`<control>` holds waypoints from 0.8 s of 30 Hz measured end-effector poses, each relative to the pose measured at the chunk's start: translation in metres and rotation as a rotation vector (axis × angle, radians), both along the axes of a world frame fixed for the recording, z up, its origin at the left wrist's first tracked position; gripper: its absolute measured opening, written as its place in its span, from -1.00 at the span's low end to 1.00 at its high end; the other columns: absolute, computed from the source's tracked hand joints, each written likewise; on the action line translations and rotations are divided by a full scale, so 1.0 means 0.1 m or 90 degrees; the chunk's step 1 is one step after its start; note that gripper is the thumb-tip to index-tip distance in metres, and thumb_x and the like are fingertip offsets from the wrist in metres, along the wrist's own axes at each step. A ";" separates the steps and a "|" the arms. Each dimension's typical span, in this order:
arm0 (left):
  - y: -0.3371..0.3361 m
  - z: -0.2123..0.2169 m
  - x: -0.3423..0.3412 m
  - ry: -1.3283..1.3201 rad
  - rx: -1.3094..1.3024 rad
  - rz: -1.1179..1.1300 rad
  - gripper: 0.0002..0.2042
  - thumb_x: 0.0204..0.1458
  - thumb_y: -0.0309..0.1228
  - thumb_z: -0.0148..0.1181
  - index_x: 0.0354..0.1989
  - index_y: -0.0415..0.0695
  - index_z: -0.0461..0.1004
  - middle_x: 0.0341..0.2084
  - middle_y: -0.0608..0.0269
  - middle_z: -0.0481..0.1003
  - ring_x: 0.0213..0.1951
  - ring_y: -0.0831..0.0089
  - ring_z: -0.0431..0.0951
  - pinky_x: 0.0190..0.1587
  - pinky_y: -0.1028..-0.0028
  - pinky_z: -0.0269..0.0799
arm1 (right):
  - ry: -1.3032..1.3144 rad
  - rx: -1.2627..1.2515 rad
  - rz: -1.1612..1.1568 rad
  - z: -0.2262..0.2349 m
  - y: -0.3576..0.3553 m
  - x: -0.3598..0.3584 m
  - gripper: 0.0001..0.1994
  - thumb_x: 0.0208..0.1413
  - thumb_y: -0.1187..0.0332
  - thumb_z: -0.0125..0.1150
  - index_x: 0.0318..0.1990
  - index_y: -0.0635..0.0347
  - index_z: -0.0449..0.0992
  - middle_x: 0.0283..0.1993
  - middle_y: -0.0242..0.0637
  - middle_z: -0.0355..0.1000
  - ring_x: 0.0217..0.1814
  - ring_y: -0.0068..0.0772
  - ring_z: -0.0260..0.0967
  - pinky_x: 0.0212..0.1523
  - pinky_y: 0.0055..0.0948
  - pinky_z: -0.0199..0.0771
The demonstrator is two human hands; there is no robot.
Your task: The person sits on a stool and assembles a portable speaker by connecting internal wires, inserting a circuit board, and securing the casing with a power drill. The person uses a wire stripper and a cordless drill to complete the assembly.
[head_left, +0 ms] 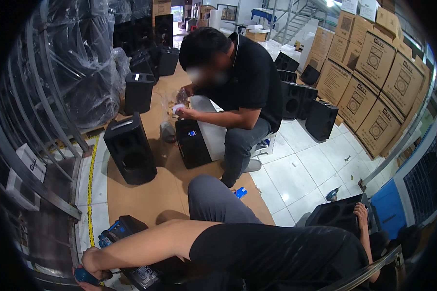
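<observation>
My left hand [88,264], at the lower left, is closed round a teal power driver [85,276]. A thin bit sticks out of it toward a black speaker [167,271] with a printed label on its panel; whether the bit touches the speaker, I cannot tell. Far to the right, my right hand [361,214] is hooked over the edge of another black speaker [337,213]. My black sleeve and grey-trousered knee cover part of the floor between them. Just beyond the left forearm lies a dark case with teal parts [119,230].
A co-worker [243,82] sits ahead, handling small items over a black-and-white speaker cabinet [194,143]. Another speaker [131,150] stands on brown cardboard [165,194]. A blue item [240,192] and a cordless drill [332,194] lie nearby. Stacked cartons [369,92] line the right; metal bars [39,121] the left.
</observation>
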State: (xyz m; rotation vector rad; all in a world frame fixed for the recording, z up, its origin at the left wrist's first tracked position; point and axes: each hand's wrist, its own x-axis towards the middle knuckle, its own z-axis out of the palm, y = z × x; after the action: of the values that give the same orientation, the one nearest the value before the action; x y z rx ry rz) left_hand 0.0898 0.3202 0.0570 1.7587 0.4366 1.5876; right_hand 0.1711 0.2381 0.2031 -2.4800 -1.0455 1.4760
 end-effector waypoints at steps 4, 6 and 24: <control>0.06 0.40 0.06 -0.150 0.041 -0.054 -0.50 0.17 -0.03 0.29 0.19 -0.06 0.54 -0.03 -0.03 0.62 -0.06 0.13 0.60 0.02 0.23 0.56 | -0.141 -0.091 0.153 0.17 0.06 0.07 -0.78 -0.09 0.09 0.45 -0.25 -0.20 0.73 -0.21 -0.56 0.66 -0.06 -0.44 0.57 -0.12 -0.31 0.54; 0.01 0.68 -0.04 -0.077 -0.075 -0.189 -0.52 0.19 -0.08 0.20 0.18 -0.10 0.53 -0.05 0.00 0.60 -0.06 0.19 0.57 0.01 0.22 0.51 | -0.213 -0.008 0.153 0.36 -0.16 -0.02 -0.74 -0.11 0.06 0.47 -0.25 -0.15 0.75 -0.19 -0.49 0.68 -0.06 -0.39 0.60 -0.11 -0.27 0.57; -0.96 1.73 -0.46 -0.056 -0.099 -0.434 -0.59 0.38 -0.06 0.12 0.16 -0.13 0.40 -0.20 0.29 0.49 -0.19 0.53 0.47 -0.08 0.53 0.40 | -0.108 0.065 0.040 1.34 -1.06 -0.41 -0.80 -0.10 0.37 0.39 -0.42 0.37 0.62 -0.46 -0.23 0.56 -0.56 -0.37 0.48 -0.44 -0.32 0.54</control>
State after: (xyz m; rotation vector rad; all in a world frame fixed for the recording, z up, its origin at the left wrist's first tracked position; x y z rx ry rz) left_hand 0.0434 0.2244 0.2301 1.4894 -0.0868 1.1001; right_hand 0.1298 0.1321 0.3376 -2.5581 -1.2044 1.2095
